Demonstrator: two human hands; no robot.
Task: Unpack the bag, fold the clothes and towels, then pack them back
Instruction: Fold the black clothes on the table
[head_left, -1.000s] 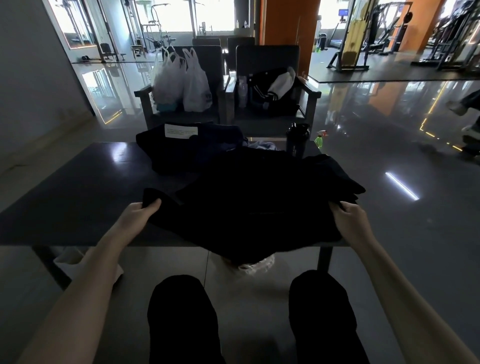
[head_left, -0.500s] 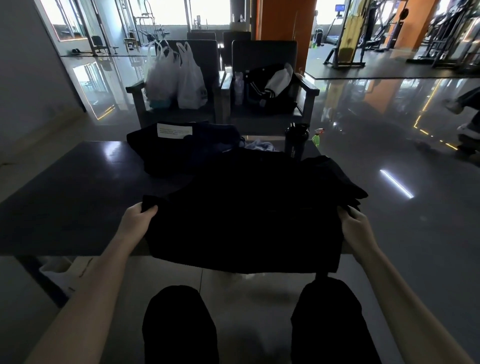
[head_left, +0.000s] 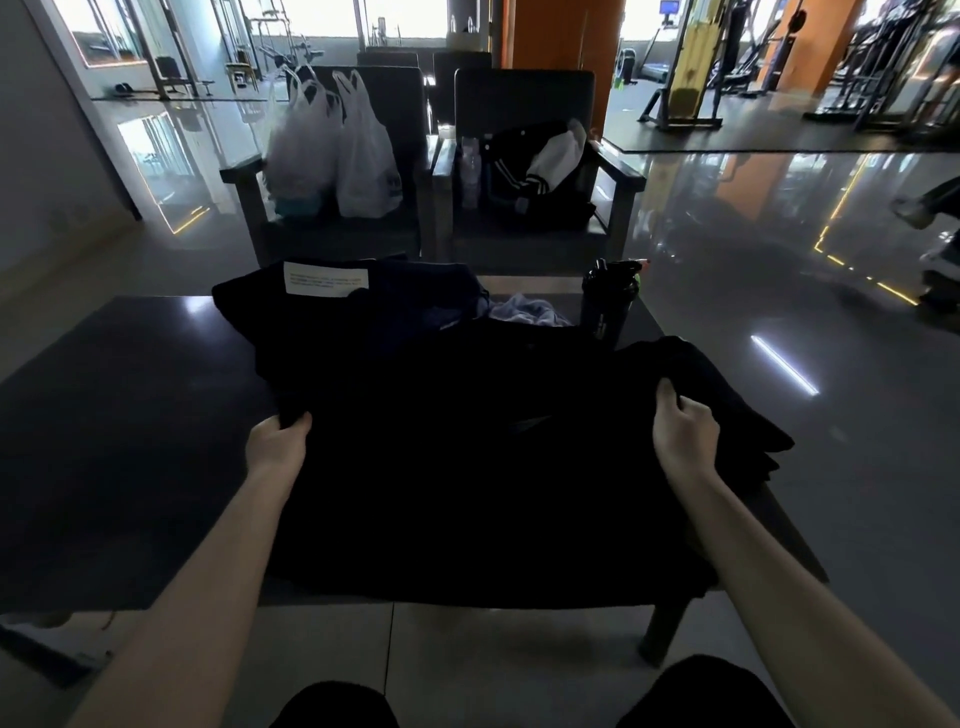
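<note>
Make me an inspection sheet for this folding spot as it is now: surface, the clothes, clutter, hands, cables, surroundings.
Surface: dark glossy table; clothing covers its middle and right.
Job's things: black garment spread flat, its near edge hanging over the front of the table; dark bundle with a white label behind it; pale cloth beside that.
Clutter: black bottle upright near the far right corner.
Grips: left hand pinches the garment's left edge; right hand grips its right edge.
Cables: nothing seen.
Surroundings: armchairs beyond the table, one holding white plastic bags, the other a striped jacket; gym machines further back.
</note>
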